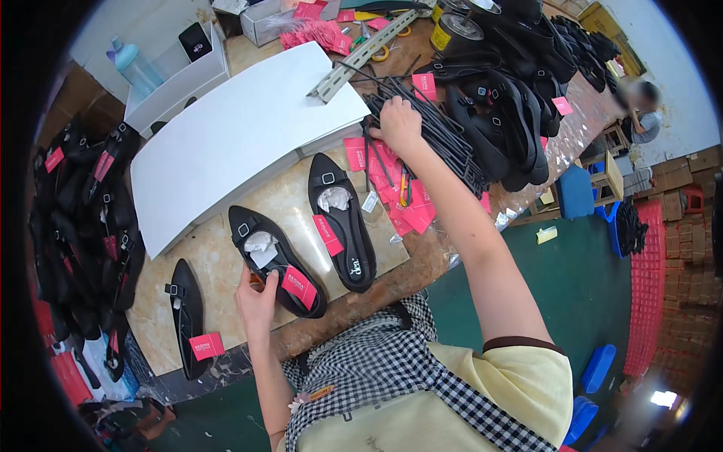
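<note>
My left hand [257, 300] pinches the near side of a black pointed flat shoe [295, 260], with the thumb at its inner edge. White paper fills its toe, a square buckle trims the front, and a pink tag [299, 287] hangs at the heel. To its right lies a matching black shoe [354, 248], also stuffed and tagged; a third black shoe [185, 324] lies to the left. My right hand [400, 124] reaches far across the table, its fingers curled over a heap of thin black rods [444, 143]. What those fingers grip is hidden.
A long white board [248, 135] rests behind the shoes, a metal angle bar [361, 60] across its end. Pink tags [413, 207] scatter beside the rods. Black shoes pile up at the right [512, 128] and left [86, 233]. A person [645, 120] sits far right.
</note>
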A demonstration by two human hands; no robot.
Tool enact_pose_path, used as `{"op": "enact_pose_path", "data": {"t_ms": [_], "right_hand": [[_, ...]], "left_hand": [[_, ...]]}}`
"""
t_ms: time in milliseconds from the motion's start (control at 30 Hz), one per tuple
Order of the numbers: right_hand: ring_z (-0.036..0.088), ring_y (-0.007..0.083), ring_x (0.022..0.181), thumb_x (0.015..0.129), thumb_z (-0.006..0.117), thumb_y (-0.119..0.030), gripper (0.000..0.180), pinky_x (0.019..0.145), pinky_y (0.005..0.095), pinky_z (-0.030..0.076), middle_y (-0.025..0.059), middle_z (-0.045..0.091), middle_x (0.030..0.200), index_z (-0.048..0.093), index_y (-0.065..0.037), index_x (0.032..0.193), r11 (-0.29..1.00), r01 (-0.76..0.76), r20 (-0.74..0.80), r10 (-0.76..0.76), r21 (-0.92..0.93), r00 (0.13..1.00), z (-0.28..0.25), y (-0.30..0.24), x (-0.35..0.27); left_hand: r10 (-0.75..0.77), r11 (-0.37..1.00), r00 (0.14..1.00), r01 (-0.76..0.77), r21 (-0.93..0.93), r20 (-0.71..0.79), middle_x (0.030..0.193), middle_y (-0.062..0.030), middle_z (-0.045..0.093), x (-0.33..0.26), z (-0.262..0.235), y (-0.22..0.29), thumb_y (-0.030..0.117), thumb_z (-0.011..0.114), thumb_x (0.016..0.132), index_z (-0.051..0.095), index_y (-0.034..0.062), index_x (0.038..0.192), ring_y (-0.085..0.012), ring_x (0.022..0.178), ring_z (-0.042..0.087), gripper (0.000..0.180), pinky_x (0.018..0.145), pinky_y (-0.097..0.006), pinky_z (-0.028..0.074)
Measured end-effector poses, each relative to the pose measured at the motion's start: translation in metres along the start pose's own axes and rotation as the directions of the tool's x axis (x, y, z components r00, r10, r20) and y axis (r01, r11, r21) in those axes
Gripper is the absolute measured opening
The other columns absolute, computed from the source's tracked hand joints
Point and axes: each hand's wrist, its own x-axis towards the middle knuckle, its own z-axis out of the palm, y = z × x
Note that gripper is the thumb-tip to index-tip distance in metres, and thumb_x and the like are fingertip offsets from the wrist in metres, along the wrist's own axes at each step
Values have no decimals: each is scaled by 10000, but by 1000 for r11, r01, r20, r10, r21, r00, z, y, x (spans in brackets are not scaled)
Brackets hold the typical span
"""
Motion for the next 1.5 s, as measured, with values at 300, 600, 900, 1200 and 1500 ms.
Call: {"op": "enact_pose_path", "data": {"t_ms": [300, 600, 900, 1200, 1500], "right_hand": [[664, 338, 1004, 628, 793, -448, 634, 872, 416, 525, 198, 686, 1062, 627, -8, 1052, 990, -17, 297, -26, 142, 954, 16, 45, 50], [661, 182, 710, 838, 684, -189, 219, 700, 341, 517, 73, 687, 787, 647, -55, 1007, 611, 116, -52, -121, 783, 991, -79, 117, 65], [578, 234, 1111, 819, 580, -124, 126, 972, 380, 462, 62, 637, 1098, 585, -125, 945, 450, 890, 56, -889, -69, 454, -140, 63, -32], [558, 306, 1181, 834, 596, -100, 374, 1005, 413, 434, 121, 618, 1228, 592, -101, 1208, 782, 617, -43, -616, 82, 786, -99, 125, -107], [671, 366, 672, 879, 663, -340, 314, 611, 456, 529, 183, 664, 685, 656, -49, 759, 951, -201, 9, 205, 236, 979, -53, 68, -162]], "left_hand": [[54, 998, 996, -55, -3, -65, 748, -67, 634, 2, 4, -5, 137, 657, 844, 472, -16, 1396, -111, 624, 559, 602, 582, -275, 455], [52, 982, 999, -54, -183, -13, 820, -56, 649, 4, 2, -30, 48, 606, 836, 464, -43, 1393, -95, 667, 558, 581, 599, -262, 468], [-110, 677, 990, 142, -722, 91, 921, -94, 679, -15, -26, -42, 280, 523, 924, 604, -3, 1206, -186, 839, 664, 408, 764, -326, 546], [55, 71, 941, 330, -941, 334, 1068, -227, 633, -37, -15, -16, 661, 437, 901, 499, -30, 1266, -319, 825, 650, 784, 663, -454, 566], [38, 310, 973, 203, -929, 226, 993, -198, 655, -26, -14, 12, 666, 355, 907, 527, -38, 1200, -277, 754, 682, 782, 610, -398, 585]]}}
